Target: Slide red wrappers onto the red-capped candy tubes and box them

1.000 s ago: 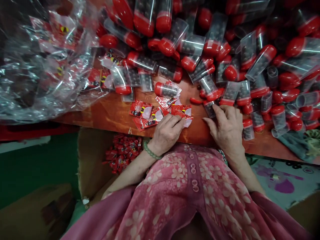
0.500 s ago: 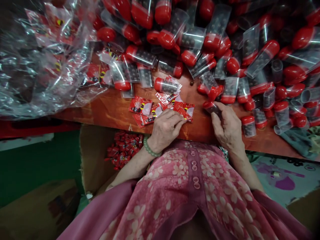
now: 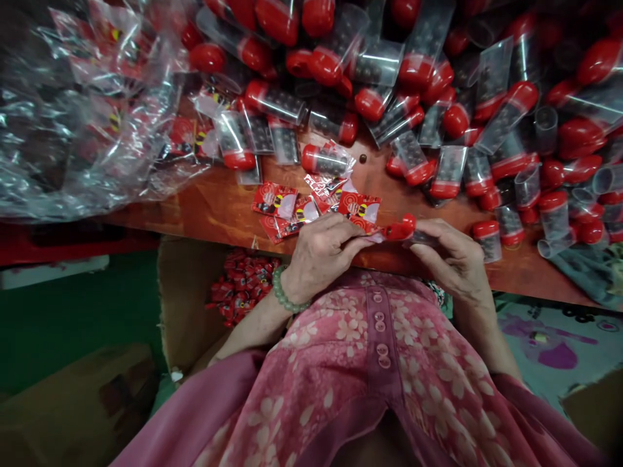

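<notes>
left hand [image 3: 322,250]: fingers pinching red packet [image 3: 375,237] | right hand [image 3: 455,253]: fingers grasping red-capped tube [image 3: 403,228], just beside packet

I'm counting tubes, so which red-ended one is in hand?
The tube pinched in the right hand, its red end toward the left hand; no other is gripped.

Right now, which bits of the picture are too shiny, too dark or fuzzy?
In the head view, white glare streaks the crinkly plastic bag and the clear tubes; in the head view, the lower left corner sinks into shadow; in the head view, the held tube in the right hand looks soft, its contents unclear.
</notes>
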A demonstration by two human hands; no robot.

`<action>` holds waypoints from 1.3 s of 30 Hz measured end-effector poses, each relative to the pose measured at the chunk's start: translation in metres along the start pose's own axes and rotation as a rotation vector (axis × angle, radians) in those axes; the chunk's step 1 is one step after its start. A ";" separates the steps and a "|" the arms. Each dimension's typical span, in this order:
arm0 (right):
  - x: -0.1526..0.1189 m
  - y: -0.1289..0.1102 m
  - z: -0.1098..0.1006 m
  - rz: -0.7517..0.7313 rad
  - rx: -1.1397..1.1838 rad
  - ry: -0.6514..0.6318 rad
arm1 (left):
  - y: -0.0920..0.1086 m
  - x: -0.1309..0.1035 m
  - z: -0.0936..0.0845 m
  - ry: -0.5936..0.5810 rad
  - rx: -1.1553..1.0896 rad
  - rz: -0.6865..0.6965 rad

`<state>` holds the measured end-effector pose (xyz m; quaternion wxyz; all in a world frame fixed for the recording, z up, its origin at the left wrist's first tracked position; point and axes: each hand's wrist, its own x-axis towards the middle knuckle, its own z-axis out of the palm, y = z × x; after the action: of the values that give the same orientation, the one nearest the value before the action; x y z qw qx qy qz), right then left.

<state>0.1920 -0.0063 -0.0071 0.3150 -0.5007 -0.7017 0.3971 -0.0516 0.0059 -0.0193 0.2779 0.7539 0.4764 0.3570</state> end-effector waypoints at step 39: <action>0.004 0.006 0.044 0.380 0.877 -0.051 | 0.017 0.006 -0.011 -0.300 -0.106 0.286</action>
<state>0.1568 -0.0118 -0.0337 0.4012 -0.4301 -0.3712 0.7185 -0.0493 0.0060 0.0018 0.3316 0.8429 0.2982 0.3011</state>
